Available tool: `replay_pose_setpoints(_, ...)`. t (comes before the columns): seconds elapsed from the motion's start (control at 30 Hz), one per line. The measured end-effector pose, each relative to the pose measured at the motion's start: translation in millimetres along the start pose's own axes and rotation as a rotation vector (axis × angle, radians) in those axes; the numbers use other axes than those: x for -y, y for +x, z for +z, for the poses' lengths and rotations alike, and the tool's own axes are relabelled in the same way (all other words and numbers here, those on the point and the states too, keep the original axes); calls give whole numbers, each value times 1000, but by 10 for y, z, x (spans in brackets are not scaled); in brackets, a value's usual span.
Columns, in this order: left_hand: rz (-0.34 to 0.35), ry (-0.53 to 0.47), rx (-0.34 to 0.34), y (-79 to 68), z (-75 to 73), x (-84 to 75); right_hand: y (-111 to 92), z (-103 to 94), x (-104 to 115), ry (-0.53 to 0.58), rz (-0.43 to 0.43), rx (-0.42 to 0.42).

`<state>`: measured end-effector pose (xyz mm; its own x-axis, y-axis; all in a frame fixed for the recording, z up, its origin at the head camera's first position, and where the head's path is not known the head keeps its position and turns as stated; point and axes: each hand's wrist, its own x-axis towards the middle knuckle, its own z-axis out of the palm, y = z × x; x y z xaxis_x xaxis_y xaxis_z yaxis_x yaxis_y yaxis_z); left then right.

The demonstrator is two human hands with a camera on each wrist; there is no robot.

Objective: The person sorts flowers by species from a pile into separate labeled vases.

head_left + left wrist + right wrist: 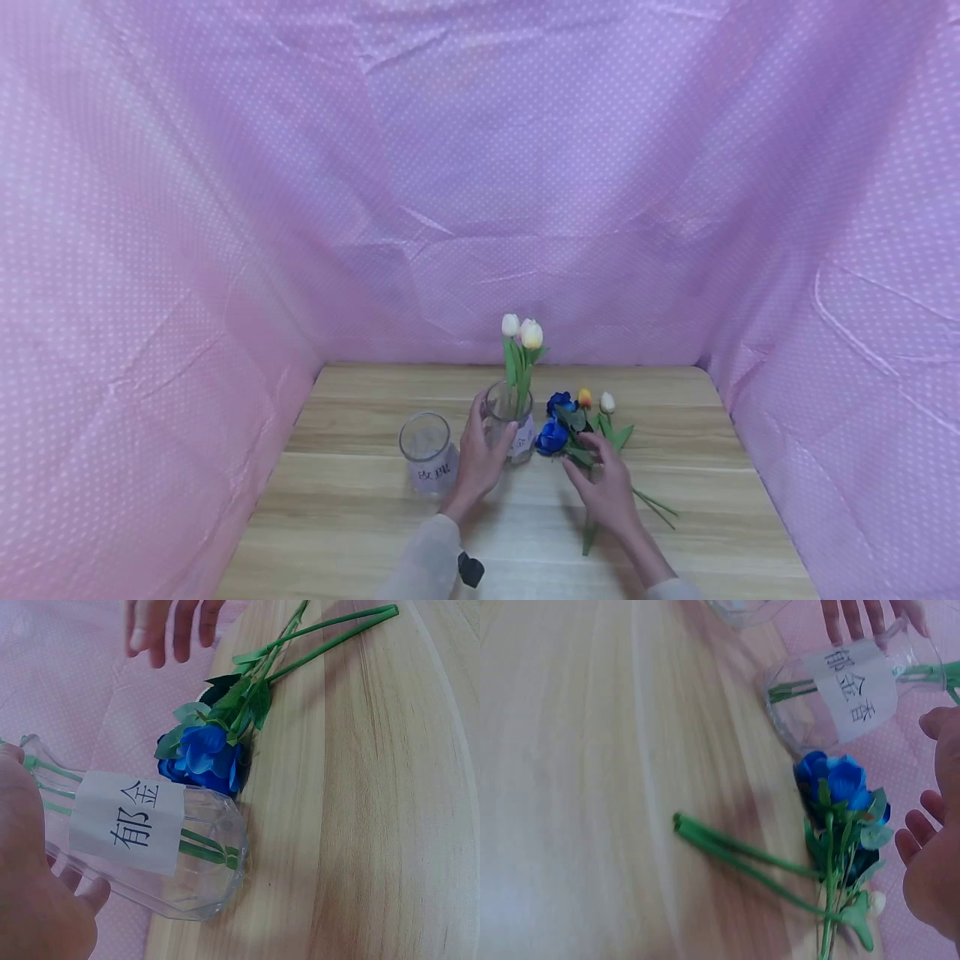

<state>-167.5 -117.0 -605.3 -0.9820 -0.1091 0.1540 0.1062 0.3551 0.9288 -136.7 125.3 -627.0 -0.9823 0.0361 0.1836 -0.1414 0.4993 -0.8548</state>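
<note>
My left hand (482, 454) holds a clear glass vase (214, 889) round its side, thumb toward me. White and pale pink tulips (531, 335) stand in it, and a paper label (126, 823) with handwritten characters is stuck on its front. To the right of the vase my right hand (611, 493) hovers over loose flowers, fingers bent loosely and apart from the stems. Blue roses (552, 437) with green leaves lie there beside an orange-yellow tulip (585, 397) and a white tulip (607, 403). Green stems (742, 859) reach across the wood toward the person.
A second clear vase (426, 457), also labelled, stands left of my left hand with no flowers in it. The wooden table (337, 517) is enclosed by pink dotted cloth (480, 208) at the back and both sides. Something small and black (471, 570) is at the left sleeve.
</note>
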Motion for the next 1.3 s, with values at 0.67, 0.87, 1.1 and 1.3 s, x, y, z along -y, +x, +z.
replay_pose_setpoints(0.67,-3,-8,-1,-20,6,-2,-147,-253,-380,-80,77,-10)
replay_pose_setpoints(0.87,5,-7,-8,-26,7,-8,-167,-272,-464,-118,74,-46)
replay_pose_setpoints(1.1,-8,1,-9,-38,14,-14,-147,-307,-541,-115,159,11)
replay_pose_setpoints(1.3,-13,7,-8,-35,8,-14,-146,-290,-642,-143,150,-1)
